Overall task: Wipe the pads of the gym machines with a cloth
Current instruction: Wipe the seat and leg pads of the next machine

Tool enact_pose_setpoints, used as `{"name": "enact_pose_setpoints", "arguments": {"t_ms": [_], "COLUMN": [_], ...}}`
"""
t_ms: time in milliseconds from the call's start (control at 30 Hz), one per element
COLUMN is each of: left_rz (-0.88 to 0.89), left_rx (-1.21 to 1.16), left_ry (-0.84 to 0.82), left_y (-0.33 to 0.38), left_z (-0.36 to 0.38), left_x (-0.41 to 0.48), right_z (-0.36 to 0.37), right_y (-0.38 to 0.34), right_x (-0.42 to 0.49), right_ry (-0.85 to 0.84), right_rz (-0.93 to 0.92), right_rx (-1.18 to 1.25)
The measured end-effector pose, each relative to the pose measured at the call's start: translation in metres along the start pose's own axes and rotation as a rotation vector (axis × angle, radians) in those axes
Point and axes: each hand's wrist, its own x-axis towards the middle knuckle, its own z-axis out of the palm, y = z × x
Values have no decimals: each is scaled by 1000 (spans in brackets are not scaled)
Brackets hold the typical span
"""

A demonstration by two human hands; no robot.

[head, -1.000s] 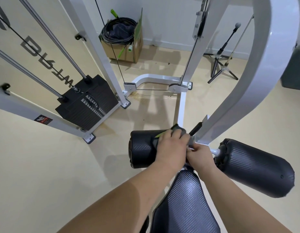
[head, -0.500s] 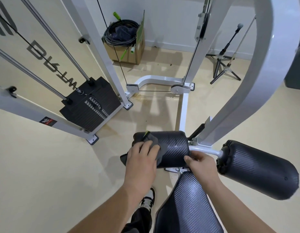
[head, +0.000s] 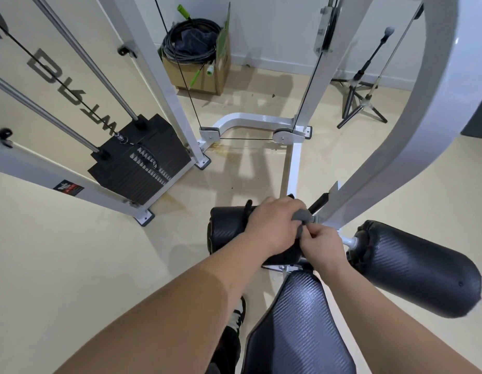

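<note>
Fingers (head: 291, 209) of the left hand (head: 272, 225) curl over a grey cloth (head: 302, 215) on the left roller pad (head: 226, 230) — pressing it near the inner end. Right hand (head: 321, 247) pinches the cloth's edge beside it; the right roller pad (head: 412, 268) lies apart, above the seat pad (head: 296, 325).

Gym room: white cable machine frame (head: 164, 76) with weight stack (head: 142, 163) far left, black roller pads (head: 415, 268) and seat pad (head: 299, 327) near, beige floor, cardboard box (head: 199, 74) of coiled cables by far wall.
</note>
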Motion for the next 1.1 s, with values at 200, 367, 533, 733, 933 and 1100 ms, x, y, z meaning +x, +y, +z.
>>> {"name": "enact_pose_setpoints", "arguments": {"t_ms": [200,367,533,733,933,1100], "left_rz": [-157,-338,53,213,-103,76], "left_rx": [45,128,141,307,277,307], "left_ry": [148,272,52,109,374,267], "left_y": [-63,-45,10,-18,-57,-34], "left_z": [-41,-34,6,9,-11,6], "left_x": [-46,-49,-14,-61,-91,-88], "right_z": [5,8,13,14,0,-3], "right_y": [8,13,30,53,34,13], "right_x": [-15,-18,-20,-36,-26,-19], "right_ry": [-12,9,20,-65,-142,-193], "right_rz": [-22,-5,-2,94,58,0], "right_rx": [102,170,231,344,208,319]}}
